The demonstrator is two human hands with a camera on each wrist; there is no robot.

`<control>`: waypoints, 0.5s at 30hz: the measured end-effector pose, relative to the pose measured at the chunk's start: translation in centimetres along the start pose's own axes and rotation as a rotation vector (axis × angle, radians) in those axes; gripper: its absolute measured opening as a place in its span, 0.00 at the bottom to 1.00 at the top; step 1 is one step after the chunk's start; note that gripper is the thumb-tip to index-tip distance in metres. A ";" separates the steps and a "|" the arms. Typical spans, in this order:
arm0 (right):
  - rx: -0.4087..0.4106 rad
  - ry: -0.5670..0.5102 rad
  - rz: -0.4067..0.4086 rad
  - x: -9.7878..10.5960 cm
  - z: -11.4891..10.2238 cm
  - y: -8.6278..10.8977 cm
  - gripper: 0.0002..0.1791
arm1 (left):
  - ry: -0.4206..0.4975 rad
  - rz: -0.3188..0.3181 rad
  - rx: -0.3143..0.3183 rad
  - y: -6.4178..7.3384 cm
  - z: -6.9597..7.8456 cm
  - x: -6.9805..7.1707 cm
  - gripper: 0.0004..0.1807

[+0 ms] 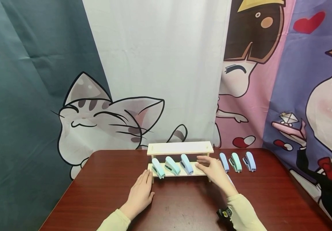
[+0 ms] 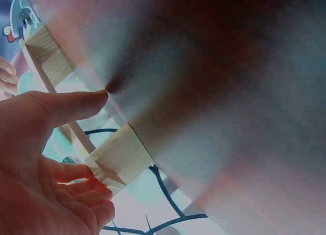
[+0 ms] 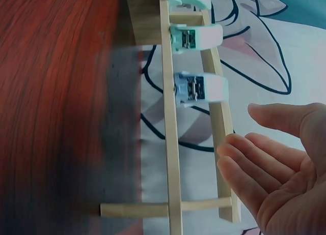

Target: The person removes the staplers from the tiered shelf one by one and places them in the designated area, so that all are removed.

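A small two-tier wooden rack (image 1: 180, 147) stands on the table. Its lower shelf bears two mint-green staplers, the left one (image 1: 158, 168) and the middle one (image 1: 172, 166), and a blue stapler (image 1: 186, 164) to their right. My left hand (image 1: 140, 192) rests against the rack's left end, fingers extended; the left wrist view shows fingertips at a wooden end piece (image 2: 122, 153). Over the shelf's right part hovers my right hand (image 1: 213, 170), just right of the blue stapler (image 3: 201, 87). Between its thumb and fingers there is nothing, as the right wrist view shows.
Right of the rack on the brown table (image 1: 105, 186) stand a blue stapler (image 1: 224, 162), a mint-green one (image 1: 236, 162) and another blue one (image 1: 250, 161). Something pale blue is partly hidden behind the right wrist. A cartoon-printed curtain (image 1: 166, 64) hangs behind the table.
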State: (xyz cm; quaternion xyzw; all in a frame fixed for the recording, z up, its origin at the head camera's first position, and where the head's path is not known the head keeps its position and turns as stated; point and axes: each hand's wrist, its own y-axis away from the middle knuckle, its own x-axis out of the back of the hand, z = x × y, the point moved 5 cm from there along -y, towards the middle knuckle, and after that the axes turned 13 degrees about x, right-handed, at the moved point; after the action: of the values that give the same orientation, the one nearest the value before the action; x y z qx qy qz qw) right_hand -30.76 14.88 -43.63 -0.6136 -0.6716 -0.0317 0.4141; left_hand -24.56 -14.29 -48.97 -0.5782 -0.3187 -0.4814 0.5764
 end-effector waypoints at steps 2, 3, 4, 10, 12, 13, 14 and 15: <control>0.009 0.009 0.001 -0.4 -0.1 -0.2 0.21 | -0.002 -0.008 0.004 0.0 0.0 -0.1 0.43; 0.005 0.006 0.004 -0.6 -0.1 -0.3 0.20 | -0.004 -0.013 0.006 0.0 -0.1 -0.1 0.44; 0.008 0.006 0.006 -0.8 -0.2 -0.4 0.20 | -0.003 -0.016 0.006 0.0 -0.1 -0.1 0.43; 0.017 -0.034 0.016 -1.7 -0.5 -0.7 0.21 | 0.001 -0.018 0.004 0.0 -0.1 -0.1 0.43; 0.015 -0.045 0.018 -2.0 -0.5 -0.8 0.21 | 0.000 -0.016 0.002 0.0 -0.1 0.0 0.43; 0.018 -0.048 0.018 -2.1 -0.6 -0.8 0.21 | 0.001 -0.015 0.001 0.0 0.0 0.0 0.43; 0.019 -0.052 0.019 -2.3 -0.6 -0.9 0.21 | 0.004 -0.013 0.000 0.0 0.0 0.1 0.43; 0.019 -0.055 0.021 -2.4 -0.6 -0.9 0.21 | 0.005 -0.011 -0.001 0.0 0.0 0.1 0.43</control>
State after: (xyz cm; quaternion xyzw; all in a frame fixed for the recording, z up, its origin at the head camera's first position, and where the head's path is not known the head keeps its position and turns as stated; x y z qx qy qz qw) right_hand -31.46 12.36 -44.22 -0.6173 -0.6766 -0.0041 0.4014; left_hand -24.53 -14.30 -48.85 -0.5757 -0.3202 -0.4862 0.5741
